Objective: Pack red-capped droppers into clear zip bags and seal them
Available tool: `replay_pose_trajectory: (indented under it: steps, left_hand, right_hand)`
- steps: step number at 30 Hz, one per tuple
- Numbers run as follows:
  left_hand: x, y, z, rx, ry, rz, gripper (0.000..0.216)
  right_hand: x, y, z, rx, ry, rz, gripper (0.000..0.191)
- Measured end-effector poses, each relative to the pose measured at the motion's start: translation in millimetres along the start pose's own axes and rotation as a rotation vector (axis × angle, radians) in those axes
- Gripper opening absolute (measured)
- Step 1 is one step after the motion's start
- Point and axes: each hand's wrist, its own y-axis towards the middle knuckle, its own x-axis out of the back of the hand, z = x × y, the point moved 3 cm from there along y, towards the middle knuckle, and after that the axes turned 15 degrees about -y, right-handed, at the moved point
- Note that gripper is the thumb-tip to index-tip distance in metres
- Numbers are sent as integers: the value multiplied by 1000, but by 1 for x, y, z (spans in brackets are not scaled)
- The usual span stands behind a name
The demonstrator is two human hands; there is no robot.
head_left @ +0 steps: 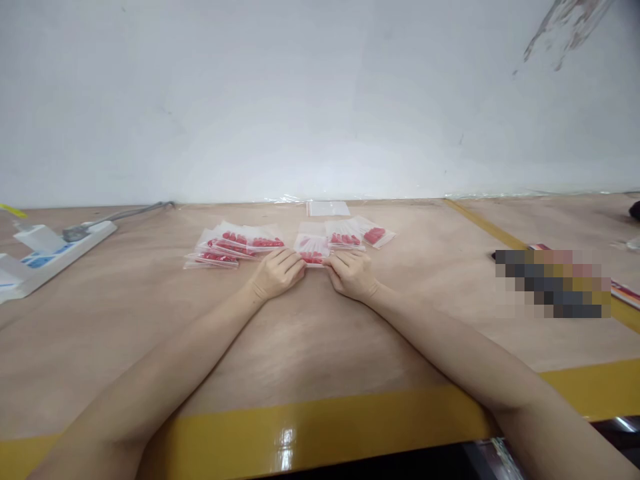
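A small clear plastic bag [313, 247] with red pieces along its near end lies between my two hands. My left hand [283, 270] is closed at its left near corner, fingers bent together. At the right near corner my right hand [351, 273] is closed the same way, thumb toward the bag. The fingertips are partly hidden. Just beyond my right hand are a second bag of red pieces [345, 237] and a tilted one [375, 235]. Several overlapping bags with red pieces [227, 247] are spread to the left of my left hand.
A flat whitish bag [329, 209] lies near the wall. On the left stands a white power strip [75, 257] with plugs and a grey cable [135, 212]. A blurred-out dark object [553, 283] lies at right. Yellow tape [350, 427] runs along the table's front edge.
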Motion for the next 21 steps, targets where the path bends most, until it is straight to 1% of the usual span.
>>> replay_pose_trajectory:
  steps: [3,6,9,11,12,13,15,17,18,20,21]
  left_hand:
    - [5,-4,4,-20,34,-7,16]
    - [12,-10,8,-21,45,-2,15]
    - [15,-16,11,-3,18,21,16]
    - [16,-20,11,50,-48,21,17]
    - [16,-20,12,118,-96,3,18]
    - [16,-21,12,221,-157,-26,18]
    - [14,-20,15,514,-353,-105,25]
    - [8,-20,17,821,-681,-179,39]
    - [3,-18,16,940,-884,-187,44]
    - [-7,-15,11,1094,-1255,-159,45]
    - [-11,-14,9,1138,-1374,-136,43]
  right_hand:
    - [2,-3,-5,-16,18,-1,25]
    - [2,-6,-12,-31,27,28,24]
    - [1,-8,-17,-23,61,59,22]
    - [-1,-9,-20,-11,122,84,17]
    - [-2,-9,-21,-14,162,100,15]
    - [-4,-10,-23,-27,204,120,12]
    - [-7,-11,-26,-70,288,162,10]
    - [-10,-13,-28,-108,366,197,9]
    - [-11,-14,-27,-113,400,215,9]
    - [-11,-15,-25,-91,450,251,9]
    - [-10,-14,-23,-70,463,272,9]
